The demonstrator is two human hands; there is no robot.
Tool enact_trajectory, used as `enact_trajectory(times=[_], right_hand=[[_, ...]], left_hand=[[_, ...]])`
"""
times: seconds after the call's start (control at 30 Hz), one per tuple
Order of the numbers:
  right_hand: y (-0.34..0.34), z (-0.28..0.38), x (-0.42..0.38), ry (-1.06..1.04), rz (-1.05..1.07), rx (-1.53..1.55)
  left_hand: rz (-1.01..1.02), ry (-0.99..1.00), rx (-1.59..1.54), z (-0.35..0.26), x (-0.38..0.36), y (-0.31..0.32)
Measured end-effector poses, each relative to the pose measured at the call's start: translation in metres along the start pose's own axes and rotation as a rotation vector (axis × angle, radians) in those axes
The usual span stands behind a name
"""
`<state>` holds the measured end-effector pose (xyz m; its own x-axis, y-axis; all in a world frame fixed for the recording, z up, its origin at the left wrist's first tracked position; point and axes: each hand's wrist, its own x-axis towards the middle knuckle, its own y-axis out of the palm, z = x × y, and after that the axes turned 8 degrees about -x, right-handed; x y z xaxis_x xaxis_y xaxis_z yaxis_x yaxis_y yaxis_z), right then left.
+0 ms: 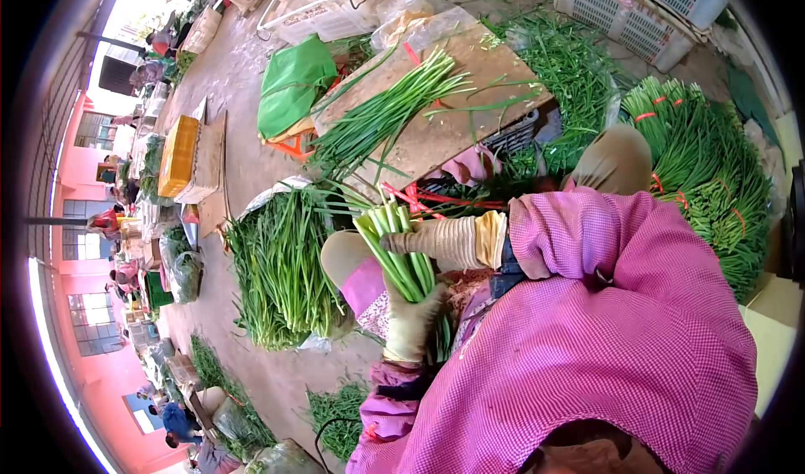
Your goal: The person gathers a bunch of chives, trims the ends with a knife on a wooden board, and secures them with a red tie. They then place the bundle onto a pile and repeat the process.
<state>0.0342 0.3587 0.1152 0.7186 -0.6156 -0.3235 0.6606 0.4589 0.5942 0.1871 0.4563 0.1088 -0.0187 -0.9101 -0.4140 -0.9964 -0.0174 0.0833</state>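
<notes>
A bunch of green chives [391, 237] with pale, thick-looking stalks is held above my lap. My left hand [411, 323], in a pale glove, is closed around its lower part. My right hand [440, 243], in a striped glove with a yellowish cuff, is wrapped across the stalks higher up. Just beyond the hands, red ties [419, 199] lie by the edge of a wooden board [495, 71]. Loose chives [394, 109] are spread over that board. A large pile of chives [281, 264] stands on the floor to the left of my knee.
Tied bundles of chives [696, 168] are stacked at the right. A green cloth [293, 86] covers a stool beside the board. White plastic crates [331, 8] stand behind, and a yellow crate [179, 157] is farther left. Several people work along the far wall.
</notes>
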Motion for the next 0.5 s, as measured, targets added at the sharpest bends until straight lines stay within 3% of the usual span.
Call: enact_trajectory(times=[0.07, 0.1, 0.17, 0.2, 0.27, 0.3, 0.4, 0.47, 0.5], right_hand=[[0.010, 0.025, -0.014, 0.090, 0.001, -0.114], [-0.009, -0.008, 0.018, 0.003, 0.122, -0.147], [-0.022, -0.006, 0.027, -0.276, 0.290, -0.741], [-0.020, 0.029, 0.001, -0.470, 0.319, -1.301], [-0.047, 0.009, 0.021, 0.050, 0.536, -0.107], [-0.078, -0.002, 0.052, 0.232, 0.628, 0.102], [-0.104, 0.038, 0.041, 0.104, 0.176, -0.146], [-0.068, 0.079, 0.004, -0.163, -0.335, -0.834], [-0.070, 0.080, 0.006, -0.177, -0.326, -0.782]], left_hand=[[0.031, -0.203, -0.099, -0.027, 0.000, -0.008], [0.123, -0.277, -0.182, -0.036, 0.002, -0.018], [0.211, -0.334, -0.280, -0.028, 0.008, -0.046], [0.231, -0.467, -0.449, -0.025, 0.008, -0.059], [0.265, -0.418, -0.517, -0.007, 0.011, -0.078], [0.356, -0.406, -0.593, -0.006, 0.013, -0.077], [0.493, -0.452, -0.695, 0.006, 0.021, -0.091], [0.543, -0.461, -0.755, 0.014, 0.027, -0.095], [0.588, -0.461, -0.815, 0.016, 0.029, -0.095]])
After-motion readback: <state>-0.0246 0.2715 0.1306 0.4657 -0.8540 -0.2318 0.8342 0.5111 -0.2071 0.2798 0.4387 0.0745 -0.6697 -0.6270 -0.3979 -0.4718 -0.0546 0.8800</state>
